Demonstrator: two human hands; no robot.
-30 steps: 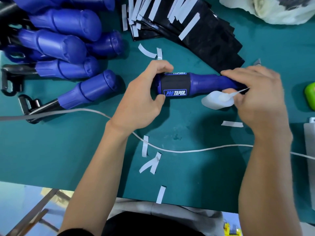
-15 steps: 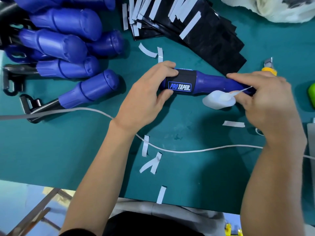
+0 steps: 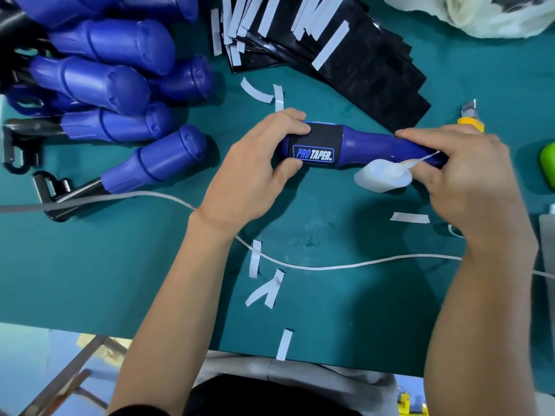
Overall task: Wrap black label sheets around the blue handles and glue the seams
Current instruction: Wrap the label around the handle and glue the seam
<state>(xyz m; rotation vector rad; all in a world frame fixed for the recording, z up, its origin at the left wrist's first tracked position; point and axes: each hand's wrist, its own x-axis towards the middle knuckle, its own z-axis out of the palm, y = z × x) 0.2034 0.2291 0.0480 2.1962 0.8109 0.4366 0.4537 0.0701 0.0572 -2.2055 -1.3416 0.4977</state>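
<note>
Left hand (image 3: 258, 169) grips blue handle (image 3: 372, 144) over black label (image 3: 315, 139); right hand (image 3: 468, 181) grips glue bottle (image 3: 381, 178). Handle just rolled logo-up; seam likely sealed.

On the table (image 3: 120, 265) a handle (image 3: 375, 145) lies crosswise at the middle, the left hand (image 3: 255, 172) gripping its left end and the right hand (image 3: 468, 181) its right end. A bottle (image 3: 381, 178) sits just near of it. A pile (image 3: 114, 85) of handles lies far left, sheets (image 3: 375, 76) behind, and a cable (image 3: 330, 267) crosses nearer.
</note>
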